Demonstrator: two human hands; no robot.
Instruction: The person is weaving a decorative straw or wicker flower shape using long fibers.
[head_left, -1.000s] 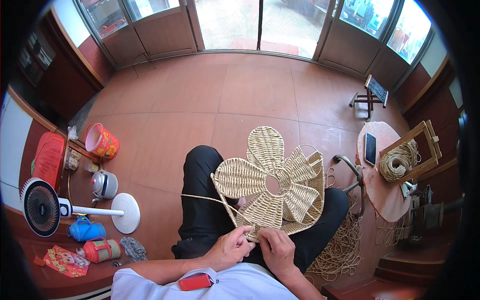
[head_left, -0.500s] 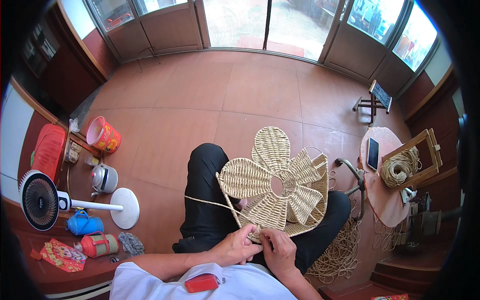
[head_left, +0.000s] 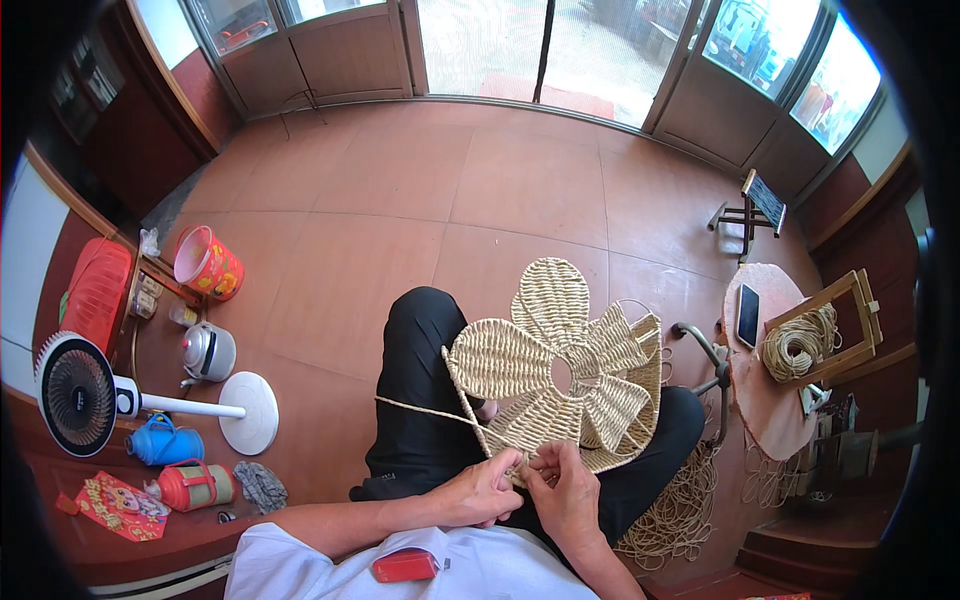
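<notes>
A flower-shaped woven straw piece (head_left: 560,372) with several petals and a round hole in the middle rests on my lap, over black trousers. My left hand (head_left: 487,492) and my right hand (head_left: 565,487) meet at its near edge, fingers pinched on the weave and the straw rope there. A loose straw rope strand (head_left: 425,409) runs from that edge out to the left across my knee.
A white standing fan (head_left: 85,395) lies on the floor at left, beside a kettle (head_left: 207,351), a blue flask (head_left: 162,443) and a pink bucket (head_left: 207,264). At right, a small round table (head_left: 765,400) holds a phone (head_left: 748,315) and a rope coil (head_left: 797,345). More rope (head_left: 680,505) lies under it.
The view has shifted slightly and the woven piece sits a little lower right. Both hands stay pinched at its near edge with small finger movements.
</notes>
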